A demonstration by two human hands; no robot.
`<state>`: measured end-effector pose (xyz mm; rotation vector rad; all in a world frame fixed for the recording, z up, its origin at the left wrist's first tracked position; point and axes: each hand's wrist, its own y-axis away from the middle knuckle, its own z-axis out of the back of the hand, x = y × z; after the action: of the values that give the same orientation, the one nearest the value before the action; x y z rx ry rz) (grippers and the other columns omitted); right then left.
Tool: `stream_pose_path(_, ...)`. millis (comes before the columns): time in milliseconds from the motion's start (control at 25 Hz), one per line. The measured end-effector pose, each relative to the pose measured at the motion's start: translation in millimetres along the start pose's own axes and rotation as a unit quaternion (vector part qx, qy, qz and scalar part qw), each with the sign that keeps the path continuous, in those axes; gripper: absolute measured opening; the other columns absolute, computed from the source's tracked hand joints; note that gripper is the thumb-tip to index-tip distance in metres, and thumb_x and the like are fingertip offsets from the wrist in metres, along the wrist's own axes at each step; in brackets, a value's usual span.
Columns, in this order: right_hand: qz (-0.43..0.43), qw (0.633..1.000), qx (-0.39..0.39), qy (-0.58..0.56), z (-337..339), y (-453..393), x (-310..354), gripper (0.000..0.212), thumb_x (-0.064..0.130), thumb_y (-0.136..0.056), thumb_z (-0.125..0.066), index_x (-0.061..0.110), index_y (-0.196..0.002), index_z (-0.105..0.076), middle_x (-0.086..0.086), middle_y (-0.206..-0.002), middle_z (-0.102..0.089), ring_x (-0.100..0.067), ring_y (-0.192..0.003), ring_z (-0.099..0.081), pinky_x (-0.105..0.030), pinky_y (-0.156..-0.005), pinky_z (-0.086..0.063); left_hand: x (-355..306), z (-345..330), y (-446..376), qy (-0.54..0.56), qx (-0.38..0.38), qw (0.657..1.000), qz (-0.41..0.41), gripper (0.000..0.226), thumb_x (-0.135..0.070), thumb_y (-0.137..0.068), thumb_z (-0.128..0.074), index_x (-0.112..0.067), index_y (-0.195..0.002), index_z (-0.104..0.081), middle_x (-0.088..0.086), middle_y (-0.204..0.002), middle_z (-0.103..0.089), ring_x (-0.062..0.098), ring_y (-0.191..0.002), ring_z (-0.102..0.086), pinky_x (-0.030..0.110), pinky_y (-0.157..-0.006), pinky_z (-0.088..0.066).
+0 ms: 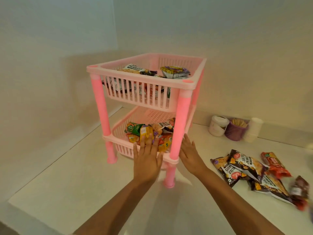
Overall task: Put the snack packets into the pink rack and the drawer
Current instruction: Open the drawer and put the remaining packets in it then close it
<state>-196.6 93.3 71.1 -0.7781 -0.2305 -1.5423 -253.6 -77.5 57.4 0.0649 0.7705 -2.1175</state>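
Observation:
A two-tier pink rack (180,126) stands on the white counter in the corner. Its top basket holds a salted-peanuts packet (135,69) and a purple-and-yellow packet (175,72). Several packets, green, yellow and orange, fill the lower basket (118,129). My left hand (147,158) lies flat with straight fingers against the lower basket's front, fingertips touching the yellow packet (146,132). My right hand (190,153) is open beside the rack's front right post, holding nothing. More snack packets (243,168) lie on the counter to the right.
A white jar (217,125), a purple cup with sticks (235,130) and a white container (254,129) stand against the right wall. Walls close in behind and left of the rack. No drawer is in view.

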Motion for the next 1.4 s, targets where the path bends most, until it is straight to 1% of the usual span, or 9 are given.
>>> stream_pose_path(80, -0.012, 1.0, -0.001, 0.023, 4.2, 30.7, -1.8, 0.078, 0.079, -0.075, -0.001, 0.041, -0.142, -0.014, 0.014, -0.154, -0.005, -0.013, -0.142, 0.005, -0.041, -0.113, 0.007, -16.8, -4.1, 34.4, 0.014, 0.017, 1.0, -0.002, 0.061, -0.049, -0.095, -0.007, -0.017, -0.144, -0.027, 0.006, -0.152, -0.027, 0.025, -0.141, -0.017, 0.052, -0.111, -0.02)
stream_pose_path(240, -0.043, 0.997, 0.029, 0.048, 20.9, 117.6, -11.7, 0.091, 0.083, -0.07, 0.003, 0.035, -0.143, -0.023, 0.009, -0.155, -0.011, -0.011, -0.144, 0.004, -0.033, -0.113, 0.008, -75.1, -9.7, 108.2, 0.066, 0.115, 0.991, 0.012, 0.073, -0.066, -0.08, 0.012, -0.028, -0.142, 0.012, -0.005, -0.15, 0.021, 0.018, -0.139, 0.021, 0.041, -0.111, 0.013)
stream_pose_path(400, -0.078, 0.993, 0.048, 0.078, 46.8, 220.4, -30.7, 0.096, 0.084, -0.067, 0.008, 0.034, -0.143, -0.024, 0.007, -0.156, -0.014, -0.011, -0.144, 0.003, -0.031, -0.112, 0.009, -141.6, -17.3, 188.0, 0.057, 0.214, 0.975, -0.016, 0.091, -0.071, -0.065, 0.022, -0.029, -0.145, 0.011, -0.009, -0.141, 0.034, 0.015, -0.132, 0.031, 0.04, -0.112, 0.013)
stream_pose_path(600, -0.147, 0.983, 0.05, 0.098, 85.7, 346.7, -57.2, 0.095, 0.083, -0.067, 0.007, 0.034, -0.143, -0.024, 0.007, -0.156, -0.015, -0.013, -0.144, 0.0, -0.03, -0.112, 0.008, -209.8, -23.5, 278.4, 0.052, 0.294, 0.954, -0.043, 0.092, -0.073, -0.066, 0.021, -0.028, -0.146, 0.012, -0.008, -0.148, 0.028, 0.013, -0.138, 0.025, 0.04, -0.111, 0.015)
stream_pose_path(760, -0.213, 0.971, 0.055, 0.097, 114.2, 429.9, -69.3, 0.064, 0.06, -0.088, -0.017, 0.028, -0.143, -0.028, 0.003, -0.155, -0.017, -0.013, -0.144, -0.002, -0.03, -0.114, 0.005, -244.3, -16.0, 311.2, -0.02, 0.348, 0.934, -0.075, 0.118, -0.074, -0.045, 0.041, -0.024, -0.147, 0.008, -0.002, -0.156, 0.015, 0.018, -0.14, 0.021, 0.047, -0.112, 0.011)
stream_pose_path(960, -0.304, 0.949, -0.069, 0.055, 144.6, 506.3, -84.9, 0.05, 0.044, -0.095, -0.03, 0.022, -0.14, -0.036, 0.0, -0.153, -0.025, -0.013, -0.144, -0.009, -0.03, -0.115, 0.0, -264.5, -13.3, 309.3, -0.057, 0.383, 0.921, -0.054, 0.134, -0.078, -0.03, 0.043, -0.023, -0.147, 0.008, 0.003, -0.156, 0.015, 0.028, -0.142, 0.015, 0.053, -0.112, 0.005)
stream_pose_path(1160, -0.318, 0.929, -0.189, 0.027, 148.6, 555.1, -88.3, 0.037, 0.034, -0.096, -0.042, 0.022, -0.13, -0.049, 0.004, -0.144, -0.04, -0.011, -0.14, -0.023, -0.031, -0.116, -0.014, -293.0, -22.4, 316.0, -0.051, 0.385, 0.912, -0.13, 0.125, -0.08, -0.037, 0.039, -0.023, -0.146, 0.013, 0.001, -0.154, 0.021, 0.025, -0.142, 0.018, 0.052, -0.112, 0.007)
stream_pose_path(1280, -0.329, 0.856, -0.392, -0.071, 137.4, 568.2, -72.0, 0.022, 0.016, -0.092, -0.051, 0.025, -0.111, -0.06, 0.007, -0.118, -0.057, -0.009, -0.115, -0.049, -0.03, -0.099, -0.04, -317.2, -34.5, 324.6, -0.022, 0.381, 0.904, -0.193, 0.119, -0.08, -0.043, 0.037, -0.024, -0.145, 0.015, -0.001, -0.152, 0.025, 0.021, -0.138, 0.026, 0.049, -0.111, 0.013)
stream_pose_path(1400, -0.403, 0.735, -0.496, -0.227, 128.4, 564.3, -71.4, 0.018, 0.01, -0.09, -0.05, 0.027, -0.097, -0.055, -0.001, -0.096, -0.058, -0.018, -0.09, -0.054, -0.028, -0.078, -0.043, -341.6, -42.7, 330.8, -0.01, 0.373, 0.893, -0.25, 0.114, -0.078, -0.047, 0.037, -0.025, -0.145, 0.014, -0.003, -0.15, 0.025, 0.02, -0.136, 0.027, 0.046, -0.109, 0.016)
